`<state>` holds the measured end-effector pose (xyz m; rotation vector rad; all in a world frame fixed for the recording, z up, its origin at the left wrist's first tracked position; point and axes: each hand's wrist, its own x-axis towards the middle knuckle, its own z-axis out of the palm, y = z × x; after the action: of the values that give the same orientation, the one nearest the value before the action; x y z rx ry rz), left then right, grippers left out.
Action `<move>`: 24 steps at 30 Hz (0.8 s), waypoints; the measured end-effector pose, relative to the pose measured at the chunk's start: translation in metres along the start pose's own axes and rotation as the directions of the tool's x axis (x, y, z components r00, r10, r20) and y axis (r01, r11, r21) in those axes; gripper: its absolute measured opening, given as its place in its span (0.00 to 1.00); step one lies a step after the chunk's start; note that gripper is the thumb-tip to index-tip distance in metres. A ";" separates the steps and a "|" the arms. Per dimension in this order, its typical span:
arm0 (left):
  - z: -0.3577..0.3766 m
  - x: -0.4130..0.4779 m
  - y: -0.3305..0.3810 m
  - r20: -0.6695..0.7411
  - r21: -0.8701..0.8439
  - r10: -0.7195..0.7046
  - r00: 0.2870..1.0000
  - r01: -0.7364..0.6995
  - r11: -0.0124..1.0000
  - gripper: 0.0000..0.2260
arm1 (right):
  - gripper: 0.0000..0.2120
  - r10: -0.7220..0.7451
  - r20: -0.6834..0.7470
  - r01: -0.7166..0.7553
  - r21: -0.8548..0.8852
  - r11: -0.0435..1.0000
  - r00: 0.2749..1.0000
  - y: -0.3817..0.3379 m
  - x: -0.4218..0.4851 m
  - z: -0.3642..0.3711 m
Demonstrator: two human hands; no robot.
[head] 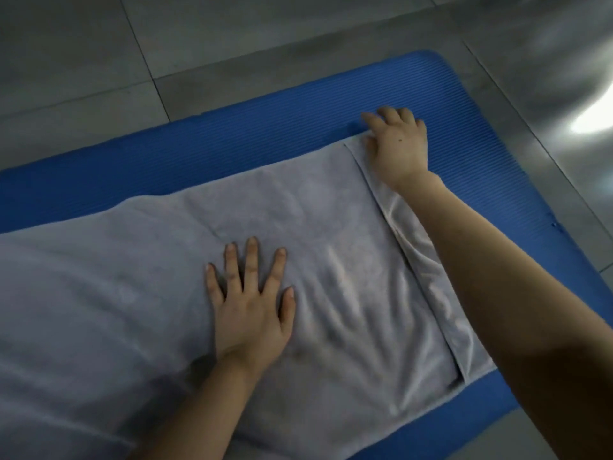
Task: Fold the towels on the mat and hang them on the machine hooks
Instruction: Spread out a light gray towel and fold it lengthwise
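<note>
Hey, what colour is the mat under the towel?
Blue, with fine ribbing, the mat shows best in the head view.

Two bare limbs in view. Left hand (252, 313): five fingers showing, nails short and rounded. Bare left forearm (199, 403) uncovered to the lower frame edge. Right hand (399, 147): one small dark spot (400, 140) on its back. Bare right forearm (517, 293) uncovered to the frame edge; its fingertips are blurred.
</note>
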<state>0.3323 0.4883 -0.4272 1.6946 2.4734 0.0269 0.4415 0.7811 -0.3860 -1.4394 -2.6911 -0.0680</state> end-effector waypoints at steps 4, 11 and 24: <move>-0.001 0.000 0.001 -0.013 -0.007 -0.008 1.000 0.008 1.000 0.26 | 0.12 0.087 0.080 -0.087 0.004 0.996 0.993 0.011 0.030 0.006; 0.000 0.001 0.000 -0.016 -0.012 -0.002 1.000 0.002 1.000 0.26 | 0.18 0.143 -0.011 -0.140 0.129 0.982 0.990 0.011 0.021 0.019; 0.003 0.001 0.001 0.020 0.005 -0.017 1.000 0.017 1.000 0.26 | 0.28 0.169 0.185 -0.189 0.095 0.977 0.968 0.033 -0.265 0.008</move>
<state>0.3333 0.4896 -0.4298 1.6671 2.4751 0.0018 0.6150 0.5805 -0.4205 -1.7196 -2.6315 0.2297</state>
